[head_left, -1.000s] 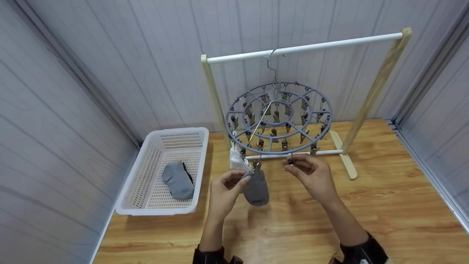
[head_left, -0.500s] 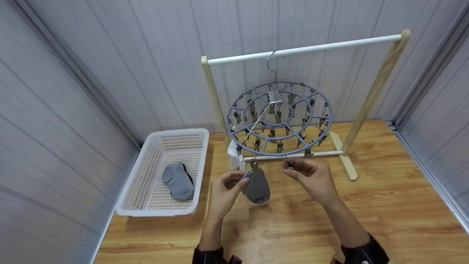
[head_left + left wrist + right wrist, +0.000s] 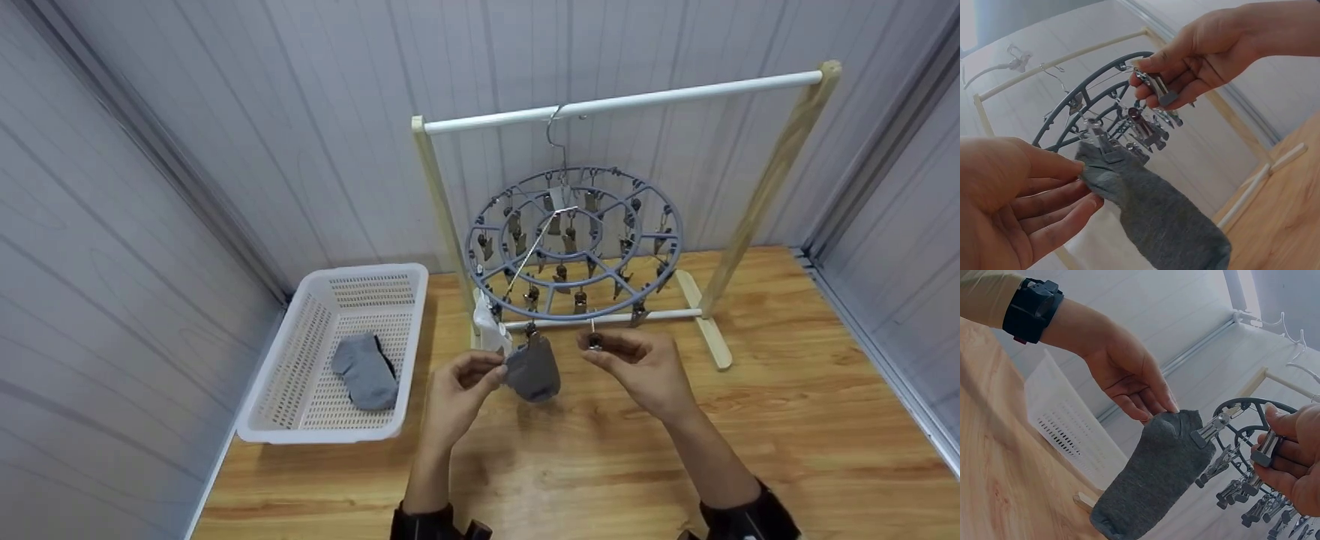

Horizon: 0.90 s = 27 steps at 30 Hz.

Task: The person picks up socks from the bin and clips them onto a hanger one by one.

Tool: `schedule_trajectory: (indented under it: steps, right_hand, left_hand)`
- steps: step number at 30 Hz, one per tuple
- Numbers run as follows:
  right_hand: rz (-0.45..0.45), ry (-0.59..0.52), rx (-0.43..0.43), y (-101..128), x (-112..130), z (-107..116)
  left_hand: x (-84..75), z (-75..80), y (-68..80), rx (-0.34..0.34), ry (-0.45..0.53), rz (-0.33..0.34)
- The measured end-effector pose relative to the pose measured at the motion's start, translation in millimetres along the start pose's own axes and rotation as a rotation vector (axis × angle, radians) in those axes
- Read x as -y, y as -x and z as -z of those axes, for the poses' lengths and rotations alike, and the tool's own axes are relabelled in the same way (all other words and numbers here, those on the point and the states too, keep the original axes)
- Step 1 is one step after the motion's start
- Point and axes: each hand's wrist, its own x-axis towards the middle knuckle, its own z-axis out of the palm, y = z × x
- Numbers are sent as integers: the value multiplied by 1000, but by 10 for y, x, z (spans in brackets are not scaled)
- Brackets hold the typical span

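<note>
A grey sock (image 3: 534,375) hangs by one corner of its cuff from a metal clip (image 3: 1211,429) of the round grey hanger (image 3: 574,316). My left hand (image 3: 459,394) pinches the cuff's other corner between thumb and fingers. To the right, my right hand (image 3: 641,371) holds another clip (image 3: 1154,87) of the hanger between thumb and fingers. In both wrist views that clip is apart from the sock. A white cloth item (image 3: 487,326), partly hidden behind my left hand and the sock, hangs at the hanger's left side.
The hanger hooks over the white bar (image 3: 622,100) of a wooden-legged rack, with several other clips dangling from it. On the left, a white perforated basket (image 3: 322,433) holds a folded grey sock bundle (image 3: 367,375). Panelled walls stand behind and at both sides.
The hanger has swayed and turned slightly. The grey sock has shifted a little to the right, its toe end higher. Both hands keep their hold and have barely moved.
</note>
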Motion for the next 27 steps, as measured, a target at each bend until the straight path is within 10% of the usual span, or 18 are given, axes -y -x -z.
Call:
schedule_trajectory:
  steps: [19, 27]
  right_hand:
    - [62, 34, -31, -17, 18, 68]
    - [71, 26, -34, -27, 33, 84]
  left_hand:
    - [-213, 457, 115, -163, -100, 10]
    - [-268, 848, -24, -218, -297, 47]
